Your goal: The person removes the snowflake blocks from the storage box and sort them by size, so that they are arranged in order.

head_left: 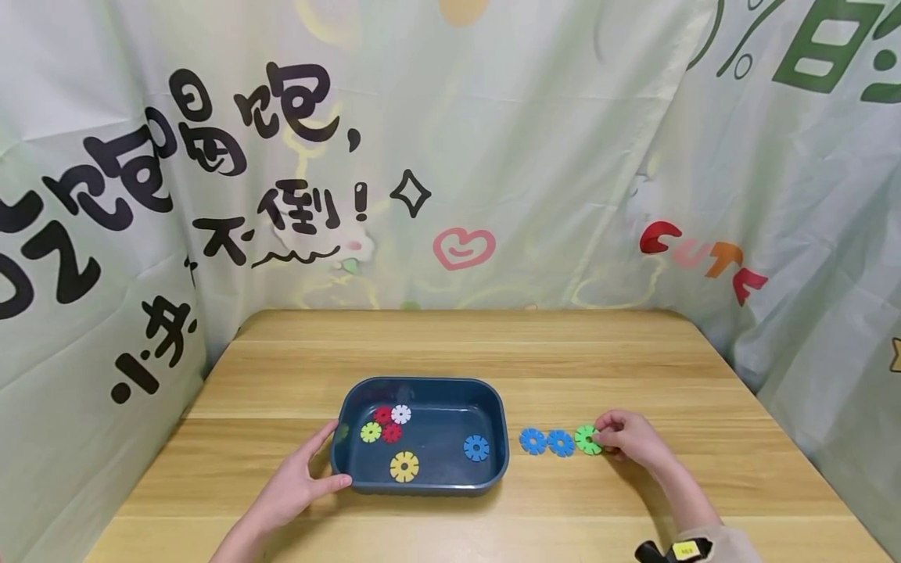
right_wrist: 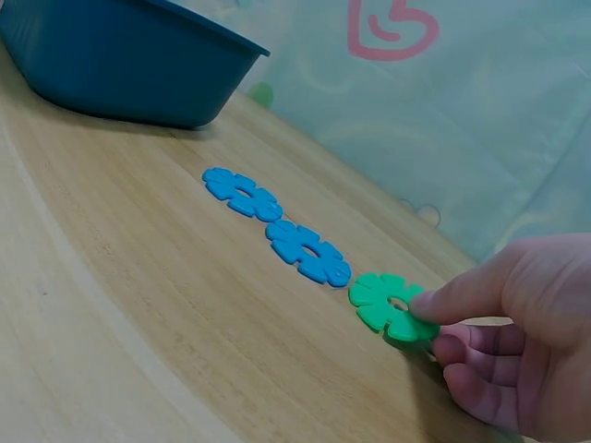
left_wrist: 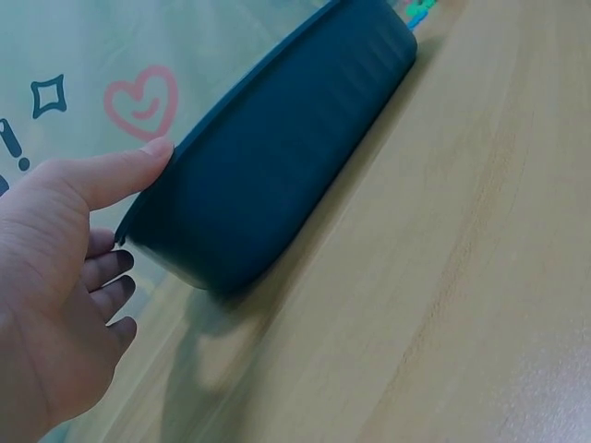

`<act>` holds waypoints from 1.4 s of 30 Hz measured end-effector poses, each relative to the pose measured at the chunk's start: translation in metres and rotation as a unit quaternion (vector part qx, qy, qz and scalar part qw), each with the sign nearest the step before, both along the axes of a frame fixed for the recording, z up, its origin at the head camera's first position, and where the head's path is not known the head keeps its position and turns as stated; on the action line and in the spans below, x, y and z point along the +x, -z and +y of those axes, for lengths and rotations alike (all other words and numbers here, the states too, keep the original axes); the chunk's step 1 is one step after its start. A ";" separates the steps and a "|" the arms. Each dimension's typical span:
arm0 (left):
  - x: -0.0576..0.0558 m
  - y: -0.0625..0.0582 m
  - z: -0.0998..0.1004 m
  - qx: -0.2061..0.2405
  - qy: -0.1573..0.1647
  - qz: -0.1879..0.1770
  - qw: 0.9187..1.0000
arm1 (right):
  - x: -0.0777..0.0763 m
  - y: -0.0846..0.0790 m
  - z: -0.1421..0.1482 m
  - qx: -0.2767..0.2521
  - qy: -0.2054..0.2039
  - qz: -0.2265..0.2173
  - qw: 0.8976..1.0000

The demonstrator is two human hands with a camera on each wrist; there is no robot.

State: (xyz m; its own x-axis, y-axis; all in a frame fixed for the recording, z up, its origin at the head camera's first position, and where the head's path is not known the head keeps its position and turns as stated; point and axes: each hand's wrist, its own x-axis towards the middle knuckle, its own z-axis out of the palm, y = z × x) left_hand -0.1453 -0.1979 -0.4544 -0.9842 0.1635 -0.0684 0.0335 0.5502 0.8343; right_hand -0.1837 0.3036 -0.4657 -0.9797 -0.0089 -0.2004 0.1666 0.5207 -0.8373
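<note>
A dark blue plastic basin (head_left: pixel 450 489) stands on the table, and my left hand (head_left: pixel 292 481) holds its near left corner. In the left wrist view, the thumb (left_wrist: pixel 129 175) lies at the basin's rim with the other fingers bent beside the corner. My right hand (head_left: pixel 637 439) pinches the edge of a green notched snowflake disc (head_left: pixel 586 439) right of the basin. The right wrist view shows that green disc (right_wrist: pixel 379 305) low at the tabletop, the thumb over its edge. Two blue snowflake discs (head_left: pixel 533 441) (right_wrist: pixel 309 252) lie flat in a row between it and the basin.
Inside the basin lie a blue disc (head_left: pixel 476 448), a large yellow disc (head_left: pixel 404 467), and a cluster of red, white and yellow-green discs (head_left: pixel 371 432). The wooden table (head_left: pixel 450 344) meets a printed curtain (head_left: pixel 535 156) at the back and sides.
</note>
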 end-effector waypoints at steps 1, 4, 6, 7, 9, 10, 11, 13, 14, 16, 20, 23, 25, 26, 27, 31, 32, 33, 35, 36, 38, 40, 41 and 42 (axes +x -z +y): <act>0.000 0.000 0.000 0.001 0.000 0.001 1.000 | 0.000 0.000 0.000 0.003 -0.002 0.003 1.000; 0.001 -0.001 0.000 -0.001 0.001 0.005 1.000 | -0.001 0.001 -0.001 0.012 -0.008 0.011 1.000; 0.002 -0.001 -0.001 0.001 0.001 0.006 1.000 | -0.002 0.002 -0.001 0.017 -0.010 0.014 1.000; 0.002 -0.002 0.000 0.003 -0.001 0.004 1.000 | -0.002 0.002 -0.001 0.020 -0.012 0.016 1.000; 0.002 -0.002 -0.001 0.003 0.000 0.006 1.000 | -0.002 0.003 -0.001 0.025 -0.012 0.020 0.999; 0.002 -0.002 -0.001 0.004 -0.002 0.004 1.000 | -0.002 0.003 -0.001 0.026 -0.012 0.020 0.999; 0.002 -0.002 -0.001 0.006 -0.003 0.002 1.000 | -0.002 0.003 -0.001 0.028 -0.013 0.022 0.999; 0.002 -0.002 -0.001 0.007 -0.004 0.001 1.000 | -0.002 0.002 -0.001 0.029 -0.014 0.025 0.999; 0.002 -0.002 0.000 0.007 -0.003 0.000 1.000 | -0.002 0.002 -0.002 0.031 -0.014 0.025 0.999; 0.002 -0.001 0.000 0.009 -0.005 -0.002 1.000 | -0.002 0.002 -0.002 0.033 -0.014 0.025 0.999; 0.002 -0.001 0.000 0.007 -0.006 -0.001 1.000 | -0.001 0.001 -0.004 0.039 -0.023 0.027 0.999; 0.003 -0.001 0.000 0.008 -0.008 -0.002 1.000 | -0.001 0.000 -0.004 0.040 -0.024 0.028 0.999; 0.003 -0.002 0.000 0.005 -0.008 -0.003 1.000 | -0.002 0.000 -0.004 0.032 -0.016 0.024 0.999; 0.002 -0.001 0.000 0.003 -0.008 -0.003 1.000 | -0.002 0.000 -0.003 0.029 -0.013 0.022 0.999; 0.002 -0.001 0.000 0.001 -0.008 -0.002 1.000 | -0.002 -0.001 -0.003 0.026 -0.009 0.020 0.999; 0.001 0.000 0.001 -0.003 -0.007 0.001 1.000 | -0.003 -0.004 -0.002 0.010 -0.007 0.013 1.000; 0.000 0.001 0.001 -0.003 -0.006 0.002 1.000 | -0.004 -0.005 -0.002 0.007 -0.006 0.012 1.000; 0.000 0.001 0.001 -0.002 -0.006 0.003 1.000 | -0.004 -0.006 -0.002 0.006 -0.007 0.013 1.000; 0.000 0.001 0.001 -0.003 -0.006 0.005 1.000 | -0.006 -0.009 -0.003 0.010 -0.009 0.019 1.000; 0.000 0.001 0.001 -0.005 -0.005 0.007 1.000 | -0.007 -0.011 -0.003 0.012 -0.009 0.021 1.000; 0.001 0.001 0.001 -0.005 -0.006 0.008 1.000 | -0.009 -0.014 -0.006 0.019 -0.014 0.028 0.999; 0.001 0.001 0.001 -0.006 -0.006 0.008 1.000 | -0.010 -0.018 -0.009 0.022 -0.025 0.036 0.999; 0.000 0.001 0.001 -0.004 -0.006 0.007 1.000 | -0.011 -0.020 -0.011 0.018 -0.030 0.040 0.999; 0.000 0.001 0.001 -0.004 -0.006 0.008 1.000 | -0.012 -0.023 -0.014 0.012 -0.034 0.041 0.999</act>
State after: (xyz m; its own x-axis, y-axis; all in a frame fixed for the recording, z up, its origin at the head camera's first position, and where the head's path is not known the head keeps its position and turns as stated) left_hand -0.1451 -0.1965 -0.4553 -0.9870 0.1512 -0.0545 0.0395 0.5573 0.8294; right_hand -0.1959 0.2898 -0.4425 -0.9900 -0.0724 -0.1209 0.0617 0.5486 -0.8338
